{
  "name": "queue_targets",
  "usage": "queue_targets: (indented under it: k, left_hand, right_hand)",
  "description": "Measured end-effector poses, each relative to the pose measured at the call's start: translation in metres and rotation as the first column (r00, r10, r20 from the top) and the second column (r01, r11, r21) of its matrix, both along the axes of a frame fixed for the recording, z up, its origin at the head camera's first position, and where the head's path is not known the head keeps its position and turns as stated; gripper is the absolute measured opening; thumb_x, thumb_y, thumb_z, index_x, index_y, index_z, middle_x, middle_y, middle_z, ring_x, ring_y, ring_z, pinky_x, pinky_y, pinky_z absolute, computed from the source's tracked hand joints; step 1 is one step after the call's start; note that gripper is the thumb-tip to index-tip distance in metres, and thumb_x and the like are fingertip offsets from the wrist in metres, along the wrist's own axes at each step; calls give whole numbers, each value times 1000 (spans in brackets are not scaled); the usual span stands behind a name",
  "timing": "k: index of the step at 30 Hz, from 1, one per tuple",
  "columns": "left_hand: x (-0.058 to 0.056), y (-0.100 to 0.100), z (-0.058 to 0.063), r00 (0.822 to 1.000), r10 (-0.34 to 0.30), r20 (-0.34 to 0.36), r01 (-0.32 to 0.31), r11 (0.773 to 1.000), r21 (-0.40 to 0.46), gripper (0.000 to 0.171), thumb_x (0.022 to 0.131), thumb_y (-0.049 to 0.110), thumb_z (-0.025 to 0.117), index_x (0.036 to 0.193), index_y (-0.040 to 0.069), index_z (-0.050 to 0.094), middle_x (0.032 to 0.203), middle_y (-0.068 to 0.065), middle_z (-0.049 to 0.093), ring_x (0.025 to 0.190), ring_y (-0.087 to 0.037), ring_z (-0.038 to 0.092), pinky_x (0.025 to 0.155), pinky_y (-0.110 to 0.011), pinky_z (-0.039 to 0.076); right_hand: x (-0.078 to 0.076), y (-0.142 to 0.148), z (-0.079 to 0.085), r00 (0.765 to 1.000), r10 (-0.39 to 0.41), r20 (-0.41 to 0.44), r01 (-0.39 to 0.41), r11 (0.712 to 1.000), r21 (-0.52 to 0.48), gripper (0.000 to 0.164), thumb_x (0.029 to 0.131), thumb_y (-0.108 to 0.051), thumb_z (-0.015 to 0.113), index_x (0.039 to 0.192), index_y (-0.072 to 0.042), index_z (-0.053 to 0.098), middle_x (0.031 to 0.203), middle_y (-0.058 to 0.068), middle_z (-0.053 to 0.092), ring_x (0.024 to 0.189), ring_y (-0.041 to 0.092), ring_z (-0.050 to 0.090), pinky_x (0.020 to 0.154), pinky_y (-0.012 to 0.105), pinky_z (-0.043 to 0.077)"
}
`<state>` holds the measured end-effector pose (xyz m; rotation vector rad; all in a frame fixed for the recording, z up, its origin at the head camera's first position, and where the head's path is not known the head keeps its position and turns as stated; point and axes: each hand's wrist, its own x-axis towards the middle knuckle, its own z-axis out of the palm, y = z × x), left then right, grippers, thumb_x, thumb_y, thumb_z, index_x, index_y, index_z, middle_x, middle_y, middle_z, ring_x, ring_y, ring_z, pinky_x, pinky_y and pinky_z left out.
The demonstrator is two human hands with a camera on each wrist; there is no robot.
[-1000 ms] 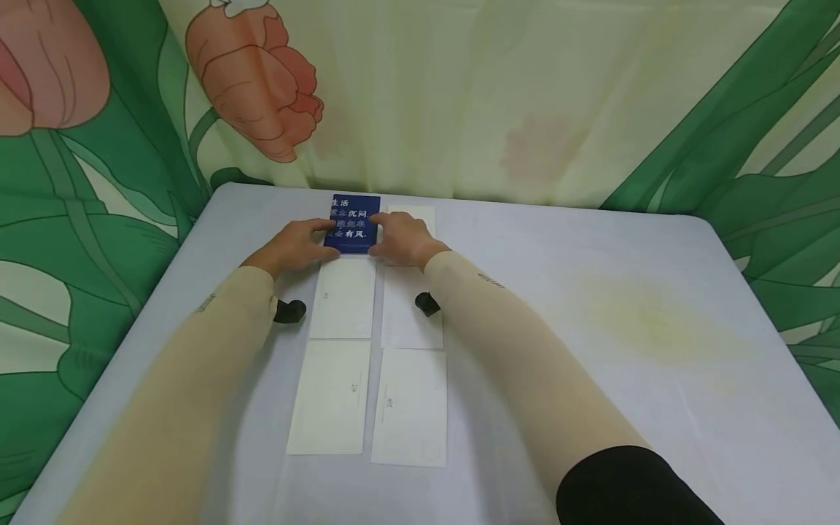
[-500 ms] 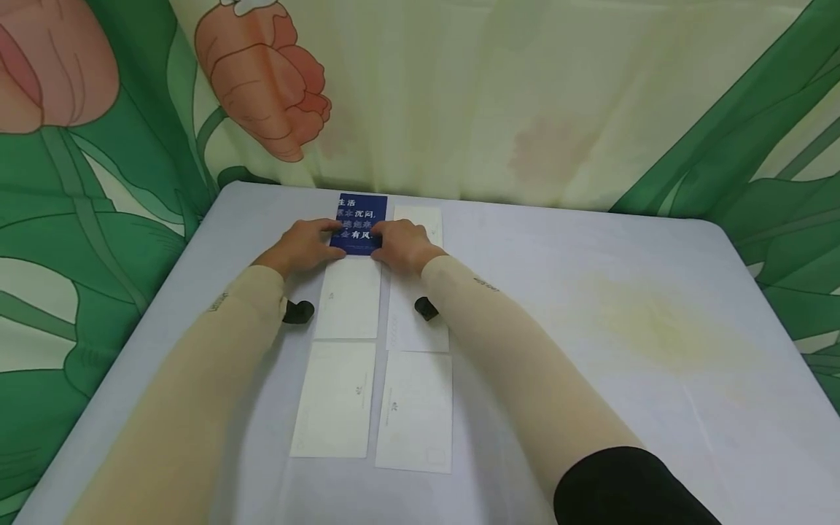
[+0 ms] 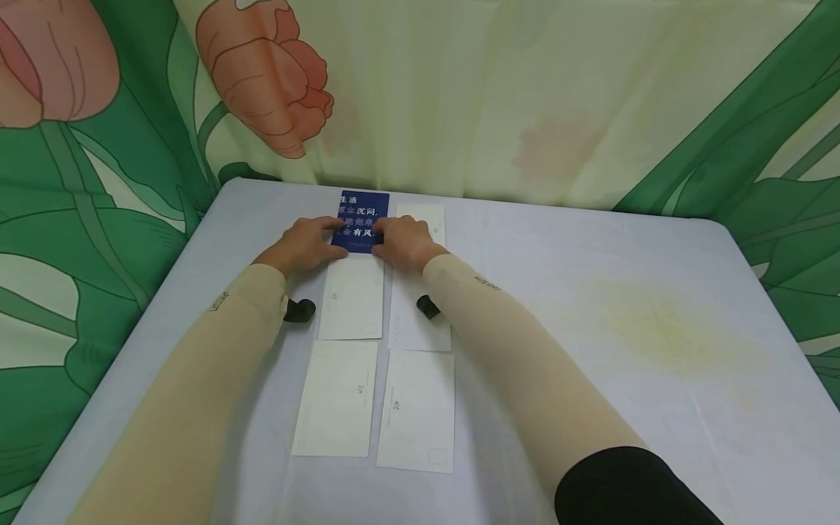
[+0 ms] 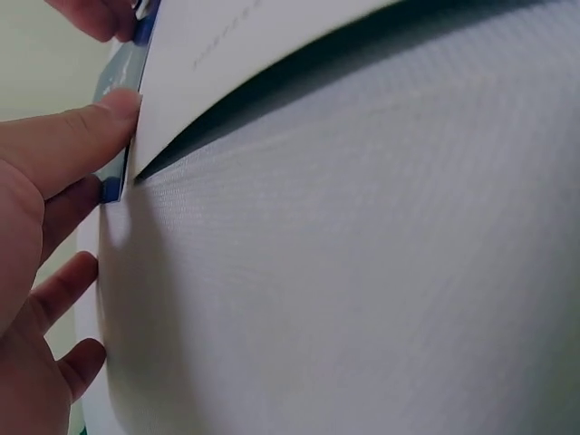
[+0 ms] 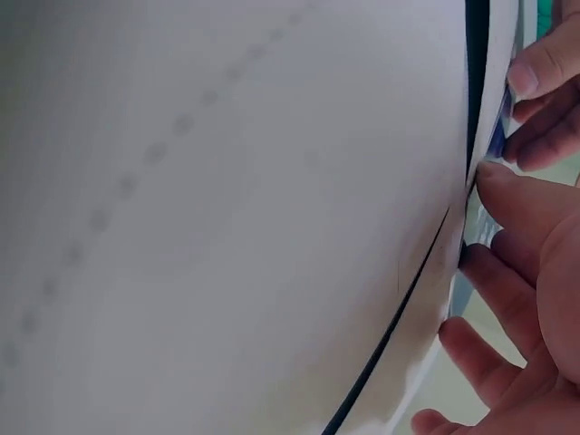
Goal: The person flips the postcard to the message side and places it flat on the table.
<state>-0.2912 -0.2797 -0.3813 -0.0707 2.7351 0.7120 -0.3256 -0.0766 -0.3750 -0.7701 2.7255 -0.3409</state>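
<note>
A dark blue card (image 3: pixel 357 244) with white lettering lies at the far side of the table, heading the left column of cards. From the left, my left hand (image 3: pixel 303 245) touches its side and near corner with extended fingers and thumb. My right hand (image 3: pixel 405 242) touches the opposite side in the same way and covers part of the white card (image 3: pixel 420 212) beside it. In the left wrist view, the left thumb (image 4: pixel 86 131) lies along the blue card's edge. The right thumb (image 5: pixel 503 186) meets the card edges in the right wrist view, its other fingers spread.
Nearer to me lie white cards in two columns: an upper left one (image 3: pixel 351 306), a lower left one (image 3: pixel 336 401), and right ones (image 3: pixel 416 412), partly under my right forearm. A white cloth covers the table (image 3: pixel 558 306); a flowered curtain (image 3: pixel 459 95) hangs behind.
The head view has shifted slightly, so everything appears a little farther right. Both hands stay at the blue card's sides, with hardly any movement relative to it.
</note>
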Motion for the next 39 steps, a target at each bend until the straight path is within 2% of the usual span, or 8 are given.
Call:
queue_targets:
  k: [5,10,13,16,20,24,31,39]
  left_hand:
    - [-1,2,-3,999,-19,-36,18,999,-29,63,97,32,67,152,13,44,156,-16,38,143,-43,29,113,-61,22]
    - [-3,2,-5,991,-78,-105,70,995,-77,57,99,29,64,149,8,47,151,-19,45,138,-43,35,107,-58,26]
    - [-4,-1,-6,987,-101,-127,91,992,-84,53,100,27,61,148,8,49,150,-19,46,139,-43,35,108,-59,25]
    - [-4,-4,-6,989,-94,-116,87,994,-65,51,101,28,60,148,9,50,151,-17,45,141,-42,33,112,-60,22]
    - [-4,-5,-4,995,-68,-78,66,997,-31,60,97,32,67,149,10,48,153,-17,43,142,-42,31,113,-61,21]
    - [-4,-3,-2,995,-70,-69,67,997,-43,64,94,31,71,150,9,47,152,-18,44,141,-41,32,112,-59,24]
    - [-4,-3,-3,992,-97,-83,92,994,-59,58,98,28,66,149,8,48,151,-19,45,141,-41,34,113,-58,22]
    - [-3,-5,-4,994,-88,-66,86,996,-34,57,100,28,63,151,10,46,155,-18,40,144,-42,29,116,-58,19]
  right_hand:
    - [-1,-1,-4,1000,21,-15,-20,999,29,48,102,-37,57,146,-19,52,140,5,59,130,27,49,110,49,30]
    - [-2,0,-3,999,39,-32,-38,999,36,52,100,-42,59,146,-18,52,140,3,59,133,27,47,114,56,23]
    - [-2,-1,-2,999,38,-28,-37,999,30,53,99,-42,60,146,-18,53,140,3,58,134,27,46,115,58,20]
    - [-1,-1,-2,999,37,-23,-37,999,30,51,99,-40,60,145,-18,53,141,3,58,134,27,46,115,58,20]
    - [-2,-2,-3,999,35,-29,-34,999,41,47,101,-36,58,145,-20,54,139,2,59,132,26,47,114,57,21]
    - [-2,-3,-3,998,40,-41,-38,998,48,44,102,-35,57,144,-20,55,138,1,60,130,25,48,112,55,25]
    - [-1,-2,-1,999,37,-25,-36,999,40,47,101,-38,58,144,-20,55,139,2,60,131,26,48,113,56,23]
    - [-1,-2,-1,1000,25,-17,-24,999,24,50,99,-41,60,143,-18,55,139,1,60,131,26,47,115,58,20]
